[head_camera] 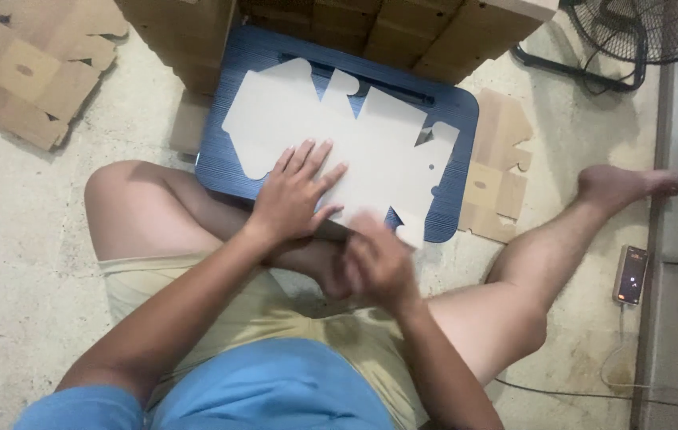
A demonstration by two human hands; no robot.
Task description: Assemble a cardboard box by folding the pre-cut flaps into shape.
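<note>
While the person sits on the pale floor [21, 263] with legs spread, the left hand [295, 195] lies flat, fingers spread wide, on the lower left part of a white die-cut cardboard blank [355, 135]. That hand presses on the sheet and grips nothing. The blank rests unfolded on a blue board [458, 107] at the centre of the frame, its flaps reaching toward the upper left and the right of the board, its lower edge just above the person's lap.

The right hand [379, 267] is at lower centre, just below the blank's lower right corner and near the board's lower edge. It is blurred; whether it pinches the sheet's edge or is merely beside it cannot be told.

Brown cardboard boxes [403, 32] stand stacked at the top of the frame, touching the far edge of the blue board. A flat brown blank [498, 159] lies on the floor just right of the board. More flat brown blanks [33, 72] lie at upper left, well apart from the hands. A fan [641, 28] occupies the upper right corner. A phone [631, 275] with a cable lies on the floor at right, near the person's right leg [562, 231], whose foot points to the right edge of the frame.
</note>
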